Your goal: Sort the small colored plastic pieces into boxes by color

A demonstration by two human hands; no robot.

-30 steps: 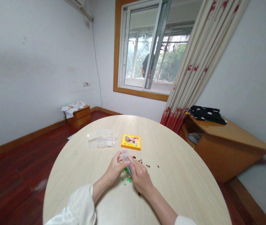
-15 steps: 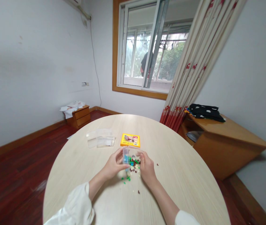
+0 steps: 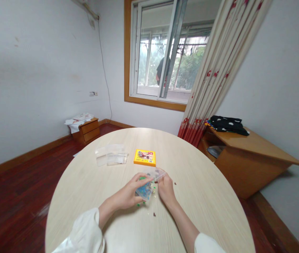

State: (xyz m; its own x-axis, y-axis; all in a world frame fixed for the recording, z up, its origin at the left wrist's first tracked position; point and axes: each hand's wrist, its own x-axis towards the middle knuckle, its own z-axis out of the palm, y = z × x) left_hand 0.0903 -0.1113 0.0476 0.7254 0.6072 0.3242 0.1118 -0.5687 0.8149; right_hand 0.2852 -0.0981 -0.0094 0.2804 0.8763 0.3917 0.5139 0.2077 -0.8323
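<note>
My left hand [image 3: 128,191] is closed around a small clear plastic box [image 3: 144,192], thumb over its top and fingers at its near edge. Blue pieces show through the box. A clear plastic lid-like panel [image 3: 154,173] extends at its far side, and my right hand [image 3: 166,189] pinches the panel's right end. Whether panel and box are joined, I cannot tell. Beneath and between the hands lie small green, brown and cream building bricks [image 3: 154,190], largely hidden by the box. A stray brown brick [image 3: 154,214] rests nearer me.
Beyond my hands lies a yellow picture box [image 3: 144,157] on the round table [image 3: 86,196]. Clear plastic trays or bags [image 3: 111,154] sit to its left. A wooden desk [image 3: 257,151] with dark cloth stands at right. Someone in dark clothing [image 3: 160,70] is outside the window.
The clear box has tipped from standing on edge to lying flatter over the brick pile, covering much of it. My left hand has turned over with it; my right hand has barely moved.
</note>
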